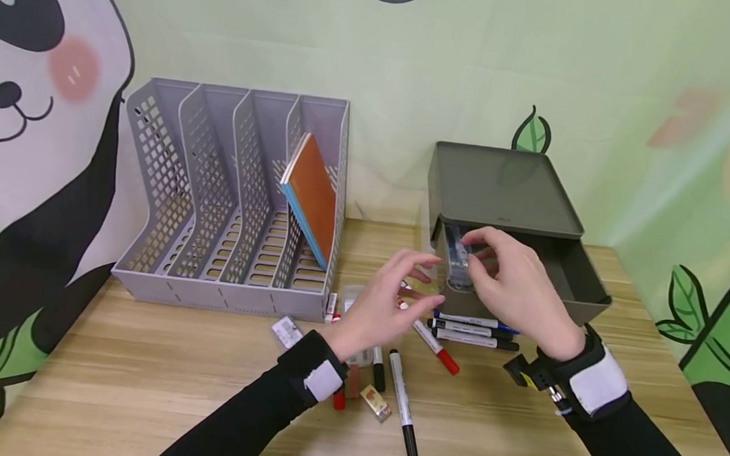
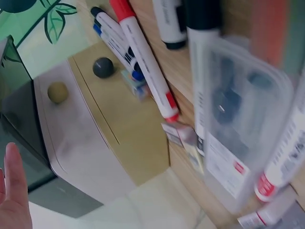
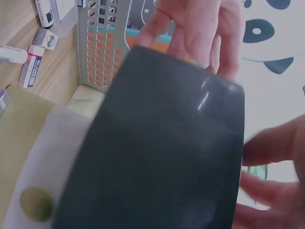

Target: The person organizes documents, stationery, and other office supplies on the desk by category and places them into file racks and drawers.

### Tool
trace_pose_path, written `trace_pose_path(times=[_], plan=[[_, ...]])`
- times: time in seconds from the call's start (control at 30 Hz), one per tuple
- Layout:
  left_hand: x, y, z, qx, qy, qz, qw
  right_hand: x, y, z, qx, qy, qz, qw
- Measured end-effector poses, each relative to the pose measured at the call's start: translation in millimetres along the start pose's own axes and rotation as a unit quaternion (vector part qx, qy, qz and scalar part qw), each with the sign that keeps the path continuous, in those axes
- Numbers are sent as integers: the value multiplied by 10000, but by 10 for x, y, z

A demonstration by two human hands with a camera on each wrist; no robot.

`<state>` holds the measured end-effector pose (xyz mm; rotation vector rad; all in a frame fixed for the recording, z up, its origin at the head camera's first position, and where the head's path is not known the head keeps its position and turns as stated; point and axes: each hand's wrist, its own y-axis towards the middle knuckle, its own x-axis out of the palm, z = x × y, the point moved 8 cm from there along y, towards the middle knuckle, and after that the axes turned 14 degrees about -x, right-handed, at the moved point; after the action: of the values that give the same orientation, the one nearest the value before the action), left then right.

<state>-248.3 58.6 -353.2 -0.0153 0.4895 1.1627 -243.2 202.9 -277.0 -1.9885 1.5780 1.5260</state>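
Observation:
My right hand [image 1: 517, 281] is at the pulled-out drawer [image 1: 585, 281] of a dark grey box [image 1: 506, 184]. Its thumb and index fingertips pinch at the right edge of a clear bluish plastic packet [image 1: 458, 264] at the drawer's left end. In the right wrist view, the drawer's dark wall [image 3: 162, 133] hides part of both hands. My left hand [image 1: 382, 301] hovers left of the drawer, fingers spread and loosely bent, holding nothing. Below it lie a red-capped marker [image 1: 433, 342] and a clear plastic case [image 2: 248, 109], mostly covered by the hand in the head view.
A grey file rack [image 1: 225, 289] stands at the back left, an orange notebook [image 1: 313, 198] leaning in its right slot. Several markers [image 1: 471, 330] lie before the drawer. Nearer me are a black-capped marker [image 1: 402, 402], an eraser [image 1: 376, 403] and a small white packet [image 1: 286, 332].

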Motion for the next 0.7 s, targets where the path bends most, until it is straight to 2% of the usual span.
trace_pose_path(times=[0.07, 0.17, 0.3, 0.4, 0.53, 0.63, 0.7], plan=[[-57, -12, -17, 20, 175, 105, 9998, -46, -28, -86, -369, -68, 618, 9974], [-143, -32, -57, -45, 558, 249, 9981, -84, -100, -187, -805, 3, 1353, 9875], [-238, -69, -149, -289, 1450, 364, 9883, -46, -206, -284, -1274, 296, 1824, 9745], [-268, -100, -250, -566, 2202, 230, 9735, 26, -283, -371, -1714, 375, 1970, 9646], [-259, -144, -387, -869, 2871, -145, 9538, 156, -384, -507, -2396, 192, 1946, 9510], [-244, -191, -471, -971, 3163, -377, 9429, 279, -445, -571, -2669, 66, 1771, 9473], [-232, -226, -534, -1037, 3352, -496, 9351, 377, -482, -576, -2689, 11, 1601, 9498]])
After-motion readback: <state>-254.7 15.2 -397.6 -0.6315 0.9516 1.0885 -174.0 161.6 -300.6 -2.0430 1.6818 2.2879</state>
